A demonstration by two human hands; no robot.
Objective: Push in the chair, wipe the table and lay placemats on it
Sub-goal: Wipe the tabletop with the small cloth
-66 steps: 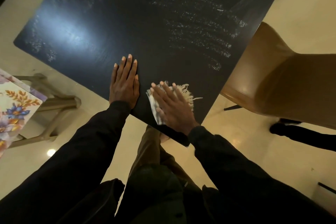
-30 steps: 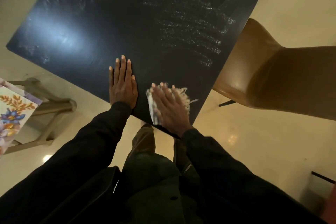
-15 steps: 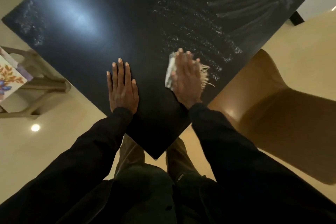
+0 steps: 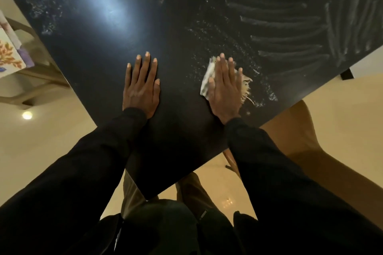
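The left hand (image 4: pixel 141 87) lies flat on the black table (image 4: pixel 89 51) near the corner closest to the person, with its fingers straight, grasping nothing. The right hand (image 4: pixel 224 89) is also released. It presses with straight fingers on a white fringed cloth (image 4: pixel 205 83) just inside the table's right edge. Wipe streaks (image 4: pixel 286 25) cover the far right area of the tabletop. A tan chair (image 4: pixel 300 143) stands at the right edge, partly hidden by the tabletop. A floral-printed mat (image 4: pixel 9 51) lies off the table, beyond its left corner.
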